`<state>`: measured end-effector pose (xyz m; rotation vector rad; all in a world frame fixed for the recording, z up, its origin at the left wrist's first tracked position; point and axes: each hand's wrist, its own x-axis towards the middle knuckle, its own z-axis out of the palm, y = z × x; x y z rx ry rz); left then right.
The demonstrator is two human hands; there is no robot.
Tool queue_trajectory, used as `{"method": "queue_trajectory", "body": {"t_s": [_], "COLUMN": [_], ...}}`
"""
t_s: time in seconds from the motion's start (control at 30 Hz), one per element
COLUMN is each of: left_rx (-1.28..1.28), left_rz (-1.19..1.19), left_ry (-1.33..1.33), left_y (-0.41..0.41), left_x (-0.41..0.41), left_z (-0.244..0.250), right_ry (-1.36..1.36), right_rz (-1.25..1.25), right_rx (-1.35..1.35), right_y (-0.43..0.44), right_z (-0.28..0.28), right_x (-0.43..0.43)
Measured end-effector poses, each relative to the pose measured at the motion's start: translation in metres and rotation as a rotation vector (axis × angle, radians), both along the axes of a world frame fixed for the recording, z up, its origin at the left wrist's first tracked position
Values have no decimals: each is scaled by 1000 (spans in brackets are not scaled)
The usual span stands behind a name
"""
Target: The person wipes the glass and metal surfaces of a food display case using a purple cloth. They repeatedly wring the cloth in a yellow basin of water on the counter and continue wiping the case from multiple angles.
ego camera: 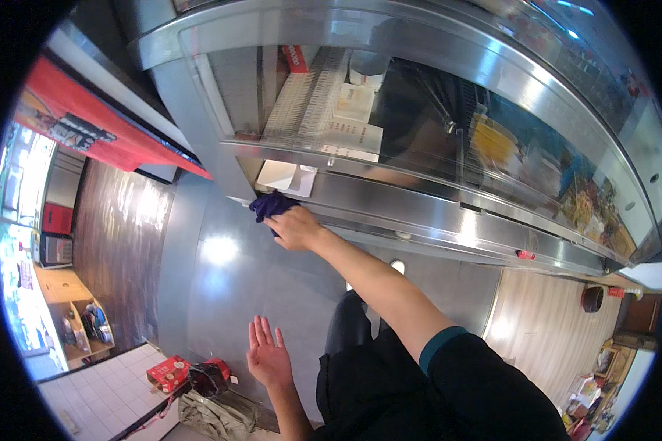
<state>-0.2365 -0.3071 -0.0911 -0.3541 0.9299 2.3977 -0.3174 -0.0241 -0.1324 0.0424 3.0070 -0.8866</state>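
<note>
My right hand (295,227) grips a dark purple cloth (272,207) against the left end of the stainless steel ledge (358,194) that runs along the front of a glass display case. White paper or card pieces (287,176) lie on the ledge just beside the cloth. Low on the left, my left hand (268,355) hangs over the grey floor, palm showing and fingers extended, holding nothing. Behind the glass stand stacked clear plastic containers (309,99), white boxes (354,136) and a yellow item (492,140).
A red printed cloth (88,121) hangs at the left. Red boxes (169,373) and a black plastic bag (208,379) stand on the floor at lower left. A small red item (526,254) is on the ledge's right part.
</note>
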Motion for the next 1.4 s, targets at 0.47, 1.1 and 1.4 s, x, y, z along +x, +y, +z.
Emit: {"method": "queue_trajectory", "body": {"t_s": [0.47,1.1,1.4], "left_rx": [-42,-116,-30], "left_rz": [-78,-668,-1280], "left_ry": [-28,-37,374], "left_y": [14,108,179], "left_x": [-9,4,72], "left_z": [-5,-3,65], "right_ry": [181,1054,1024], "right_rz": [-447,-990,-663], "right_rx": [195,-2073,-2446], "right_y": [9,28,-39], "right_z": [8,102,163], "right_x": [145,400,342]}}
